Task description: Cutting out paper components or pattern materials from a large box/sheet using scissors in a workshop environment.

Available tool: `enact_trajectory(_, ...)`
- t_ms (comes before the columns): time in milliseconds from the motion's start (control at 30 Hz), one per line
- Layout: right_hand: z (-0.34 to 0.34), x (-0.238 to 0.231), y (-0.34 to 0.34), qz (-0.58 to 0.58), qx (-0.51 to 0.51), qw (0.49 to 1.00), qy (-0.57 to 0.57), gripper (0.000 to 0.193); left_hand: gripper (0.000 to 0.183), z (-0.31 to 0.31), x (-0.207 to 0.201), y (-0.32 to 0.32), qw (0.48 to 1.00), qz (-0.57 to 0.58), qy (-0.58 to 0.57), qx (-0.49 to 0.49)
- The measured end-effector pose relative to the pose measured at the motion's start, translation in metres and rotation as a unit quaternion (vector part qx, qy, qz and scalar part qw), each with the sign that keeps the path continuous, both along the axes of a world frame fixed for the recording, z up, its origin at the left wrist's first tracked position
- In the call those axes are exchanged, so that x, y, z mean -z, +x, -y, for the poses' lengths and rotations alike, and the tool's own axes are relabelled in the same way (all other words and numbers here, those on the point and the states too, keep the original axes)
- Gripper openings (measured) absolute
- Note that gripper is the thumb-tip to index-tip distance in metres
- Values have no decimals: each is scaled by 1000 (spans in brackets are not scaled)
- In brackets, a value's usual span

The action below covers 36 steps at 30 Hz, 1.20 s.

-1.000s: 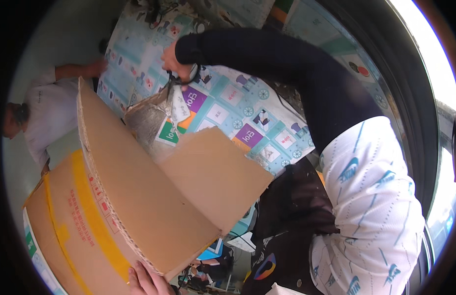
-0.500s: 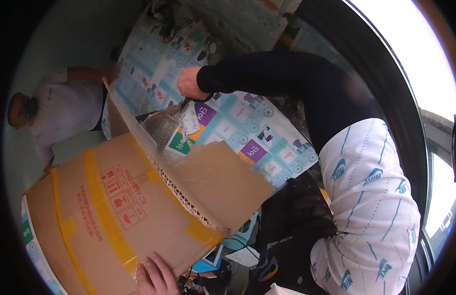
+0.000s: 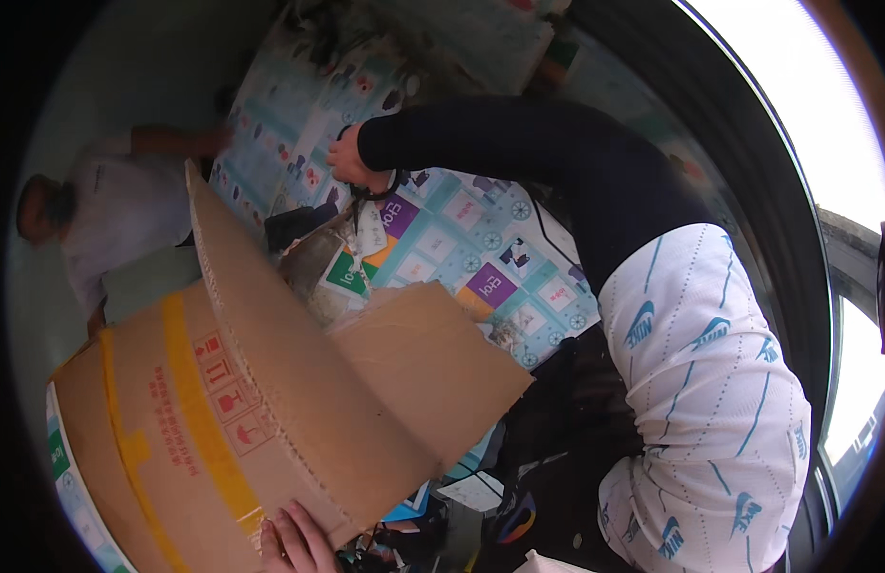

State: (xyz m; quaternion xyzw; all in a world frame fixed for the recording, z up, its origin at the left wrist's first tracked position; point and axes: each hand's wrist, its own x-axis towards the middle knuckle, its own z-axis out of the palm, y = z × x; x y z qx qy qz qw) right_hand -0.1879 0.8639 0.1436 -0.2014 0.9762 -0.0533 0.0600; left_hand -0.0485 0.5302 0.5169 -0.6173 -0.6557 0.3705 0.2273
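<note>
A large brown cardboard box (image 3: 165,420) with yellow tape and red print fills the lower left. My left hand (image 3: 297,541) lies on its near side at the bottom edge, fingers flat on the cardboard. Farther off, my right hand (image 3: 356,162) is closed round the black handles of a pair of scissors (image 3: 355,214). Their blades point down past a torn white scrap (image 3: 371,232). A tall flap (image 3: 261,277) stands up from the box, and a second flap (image 3: 433,353) leans out to the right. The inside of the box is mostly hidden.
Under my right arm is a surface with a blue patterned covering (image 3: 461,224). At the left, a person in a light shirt (image 3: 127,201) stands near the box. A window (image 3: 796,105) runs along the right. Blue items and cables (image 3: 404,516) lie below the box.
The tall flap has swung up and spread wider, covering the taped edge. My right hand has moved slightly left and away, and the scissors now show below it. My left hand stays nearly put.
</note>
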Motion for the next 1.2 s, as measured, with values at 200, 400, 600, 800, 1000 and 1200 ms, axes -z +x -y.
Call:
enact_trajectory(200,5,0,25,-66,78,994,-48,63,6,-7,-2,4,1000,-9,-16,10)
enact_trajectory(400,25,5,61,-66,107,982,-142,16,8,-20,-12,-2,1000,-1,-19,17)
enact_trajectory(600,50,-16,97,27,89,989,-115,16,9,4,-27,-10,999,10,-6,-43)
enact_trajectory(800,44,-3,94,5,316,948,27,47,9,27,-19,-16,1000,22,15,-13)
enact_trajectory(1000,29,-48,124,-76,328,941,27,38,9,33,-15,-17,999,29,26,1)
enact_trajectory(1200,55,-23,78,-148,319,933,75,32,9,35,-11,-14,999,31,15,15)
